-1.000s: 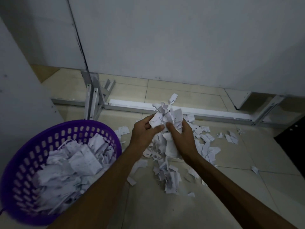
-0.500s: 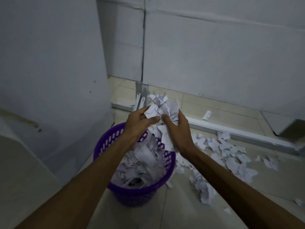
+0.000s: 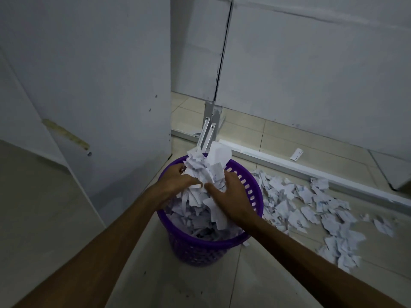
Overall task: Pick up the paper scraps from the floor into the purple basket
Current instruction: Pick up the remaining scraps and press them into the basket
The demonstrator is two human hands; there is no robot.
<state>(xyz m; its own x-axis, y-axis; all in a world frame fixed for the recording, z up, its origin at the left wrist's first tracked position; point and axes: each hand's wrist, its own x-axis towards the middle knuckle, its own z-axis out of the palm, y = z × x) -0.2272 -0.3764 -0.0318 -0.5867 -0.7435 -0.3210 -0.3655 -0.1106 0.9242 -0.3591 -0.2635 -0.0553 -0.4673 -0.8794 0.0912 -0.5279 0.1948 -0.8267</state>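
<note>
Left hand (image 3: 175, 183) and right hand (image 3: 231, 196) clamp a paper-scrap bundle (image 3: 206, 170) between them over the purple basket (image 3: 255, 192), so drops land inside. Loose scraps (image 3: 311, 207) remain on the floor, right.

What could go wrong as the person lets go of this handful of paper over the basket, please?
1. The bundle of scraps held between the left hand and right hand stands above the purple basket rim; loose pieces may flutter outside.
2. The basket looks nearly full, so more may spill over.
3. Many floor scraps remain beside it.
</note>
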